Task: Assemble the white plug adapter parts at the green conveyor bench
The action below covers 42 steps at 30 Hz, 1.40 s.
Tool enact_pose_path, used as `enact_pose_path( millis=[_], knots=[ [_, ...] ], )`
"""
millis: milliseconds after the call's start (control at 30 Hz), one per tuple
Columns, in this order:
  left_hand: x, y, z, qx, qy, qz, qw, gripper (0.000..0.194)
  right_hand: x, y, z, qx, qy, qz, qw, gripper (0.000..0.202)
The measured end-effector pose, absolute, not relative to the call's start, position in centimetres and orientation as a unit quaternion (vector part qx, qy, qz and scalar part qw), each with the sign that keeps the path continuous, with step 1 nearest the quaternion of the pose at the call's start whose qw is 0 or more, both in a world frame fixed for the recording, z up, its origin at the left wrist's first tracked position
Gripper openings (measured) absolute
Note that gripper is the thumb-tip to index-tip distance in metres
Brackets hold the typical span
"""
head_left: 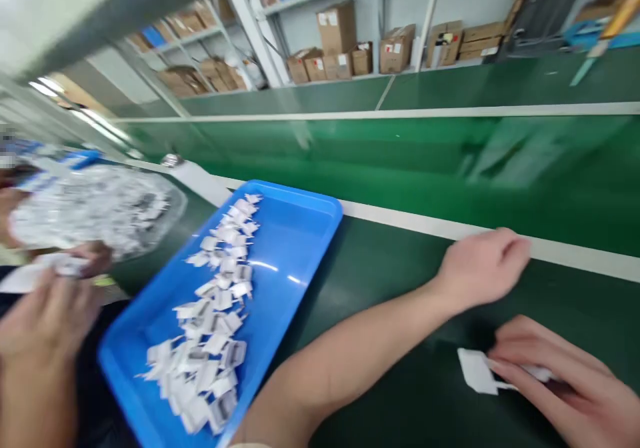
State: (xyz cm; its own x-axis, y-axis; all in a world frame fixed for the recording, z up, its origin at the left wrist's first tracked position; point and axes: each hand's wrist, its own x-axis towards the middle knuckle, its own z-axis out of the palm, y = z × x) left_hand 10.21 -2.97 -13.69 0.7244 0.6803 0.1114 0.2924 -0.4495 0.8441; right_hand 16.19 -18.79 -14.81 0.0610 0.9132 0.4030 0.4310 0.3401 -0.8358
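Note:
My right hand (560, 375) pinches a small flat white piece (477, 371) with a thin stem, low over the dark green work surface (385, 368). Above and beyond it, my left hand (483, 268) is curled closed near the pale edge strip; whether anything is inside its fingers is hidden. To the left of my left forearm lies a blue tray (295, 235). Many similar white pieces (215, 341) are heaped along its left part, some showing thin prongs.
At the left, another person's hands (55, 301) hold something white beside a clear bag of white pieces (100, 208). A green belt-like surface (400, 161) runs behind the tray. Cardboard boxes (337, 28) stand on shelving at the back.

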Motion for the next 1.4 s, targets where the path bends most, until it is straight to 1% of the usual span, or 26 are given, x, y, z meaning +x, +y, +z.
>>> enact_pose_path(
  millis=[67,167,400,500,600,767,967,1133,1400],
  knots=[
    [10.3,-2.9,-13.7,0.818,0.289,0.249,0.431,0.032,16.6,-18.6,-13.4,-0.525,-0.652,0.278,0.471,0.013],
    [10.4,-2.6,-13.8,0.811,0.279,0.268,0.440,0.032,16.7,-18.3,-12.6,-0.506,-0.649,0.295,0.484,0.012],
    [10.4,-2.4,-13.7,0.798,0.277,0.278,0.458,0.032,16.7,-18.2,-13.0,-0.500,-0.635,0.318,0.496,0.008],
    [10.6,-2.5,-13.6,0.798,0.269,0.283,0.459,0.032,16.9,-18.4,-12.8,-0.491,-0.641,0.329,0.490,0.010],
    [10.9,-2.4,-13.6,0.796,0.263,0.292,0.460,0.034,17.1,-18.3,-12.5,-0.484,-0.645,0.333,0.488,0.012],
    [11.2,-2.4,-13.6,0.792,0.263,0.299,0.463,0.033,17.3,-18.2,-12.2,-0.501,-0.624,0.328,0.502,0.006],
    [11.0,-2.6,-13.4,0.795,0.264,0.294,0.461,0.034,17.3,-18.2,-12.1,-0.495,-0.628,0.313,0.513,0.005],
    [10.9,-2.5,-13.3,0.799,0.262,0.288,0.458,0.034,17.3,-18.3,-12.0,-0.479,-0.649,0.308,0.504,0.005],
    [10.9,-2.6,-13.3,0.796,0.259,0.291,0.464,0.034,17.1,-18.4,-12.0,-0.440,-0.678,0.339,0.482,0.005]
  ],
)
